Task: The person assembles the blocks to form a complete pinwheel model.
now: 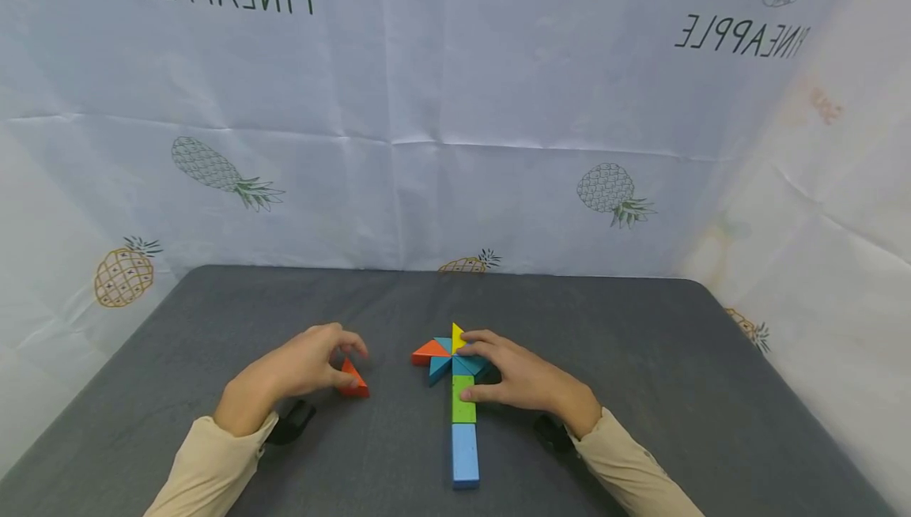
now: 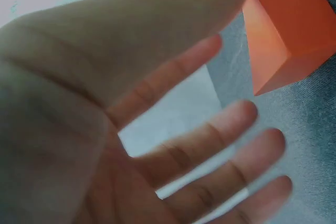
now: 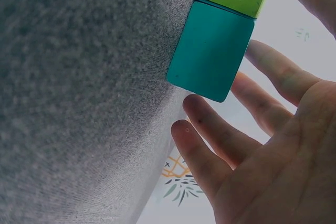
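Observation:
A loose orange-red triangular block (image 1: 356, 387) lies on the table beside my left hand (image 1: 302, 363). The left thumb is at the block, while the other fingers (image 2: 231, 121) stand spread and apart from it in the left wrist view. My right hand (image 1: 527, 375) is over the right side of a pinwheel of triangular blocks, partly hiding it. An orange triangle (image 1: 429, 349), a yellow triangle (image 1: 457, 335) and a teal triangle (image 1: 439, 367) show there. Below runs a green block (image 1: 463, 413), overlapped by the right thumb, then a light-blue block (image 1: 466, 454). Relaxed fingers surround a teal block (image 3: 212, 51) in the right wrist view.
The dark grey table (image 1: 605, 311) has rounded far corners. Behind it hangs a pale curtain (image 1: 427, 90) printed with pineapples and mirrored lettering. A black wrist device (image 1: 292, 422) sits under the left wrist, another (image 1: 552, 432) under the right.

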`<action>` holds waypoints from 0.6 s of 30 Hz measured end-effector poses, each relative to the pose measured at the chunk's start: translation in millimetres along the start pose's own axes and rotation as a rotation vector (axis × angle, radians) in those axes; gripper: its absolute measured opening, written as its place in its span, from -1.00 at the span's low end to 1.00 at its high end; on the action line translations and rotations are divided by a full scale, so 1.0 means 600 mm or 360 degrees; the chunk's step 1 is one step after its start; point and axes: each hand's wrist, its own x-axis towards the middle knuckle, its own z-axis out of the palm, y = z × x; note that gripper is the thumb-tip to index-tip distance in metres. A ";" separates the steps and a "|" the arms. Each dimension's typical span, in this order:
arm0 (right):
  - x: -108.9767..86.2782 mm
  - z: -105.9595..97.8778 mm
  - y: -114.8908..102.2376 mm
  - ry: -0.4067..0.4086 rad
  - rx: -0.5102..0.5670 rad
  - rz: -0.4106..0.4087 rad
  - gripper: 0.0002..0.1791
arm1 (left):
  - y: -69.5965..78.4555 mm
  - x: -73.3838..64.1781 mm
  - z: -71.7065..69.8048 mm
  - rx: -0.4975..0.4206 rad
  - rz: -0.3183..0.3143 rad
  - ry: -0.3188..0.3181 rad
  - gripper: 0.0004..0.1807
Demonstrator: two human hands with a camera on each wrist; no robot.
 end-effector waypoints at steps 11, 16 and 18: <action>0.002 0.002 0.000 0.0004 -0.0006 -0.0010 -0.28 | -0.006 -0.001 0.012 -0.0057 0.0121 -0.0019 -0.78; 0.003 0.001 0.001 0.0003 -0.0005 -0.0011 -0.30 | -0.004 0.004 0.017 -0.0090 0.0196 -0.0045 -0.79; 0.002 0.001 0.001 0.0004 -0.0003 -0.0006 -0.30 | -0.002 0.005 0.018 -0.0088 0.0201 -0.0044 -0.77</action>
